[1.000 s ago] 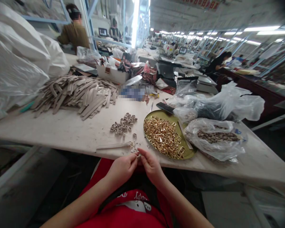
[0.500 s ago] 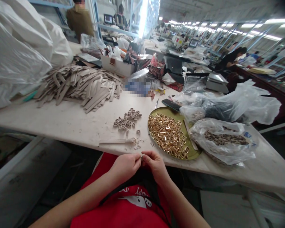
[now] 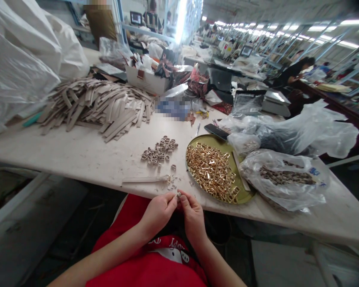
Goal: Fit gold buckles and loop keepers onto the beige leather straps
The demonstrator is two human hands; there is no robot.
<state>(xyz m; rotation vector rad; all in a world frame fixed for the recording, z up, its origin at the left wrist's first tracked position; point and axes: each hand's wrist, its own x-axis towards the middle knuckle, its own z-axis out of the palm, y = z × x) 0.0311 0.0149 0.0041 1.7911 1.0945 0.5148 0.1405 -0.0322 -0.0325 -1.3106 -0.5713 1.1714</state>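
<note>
My left hand [image 3: 157, 215] and my right hand [image 3: 193, 217] are close together, just at the near table edge. The fingers [image 3: 182, 197] of both hands are pinched together on one small pale piece [image 3: 178, 195], so it sits at the tips between them, and both hands are about equally near. It is too small for me to tell its long axis. On my red shirt [image 3: 149, 267] the letters are upside down, maybe "Happy", but I am not sure. Just beyond my fingers, on the table [image 3: 77, 155], lie small crumbs [image 3: 172, 186] and a clear strip [image 3: 145, 179], then a heap of small rings [image 3: 159, 151]. To the right is a gold tray [image 3: 242, 196] with many gold buckles [image 3: 209, 171]. Far left are many beige strips [image 3: 98, 105].
</note>
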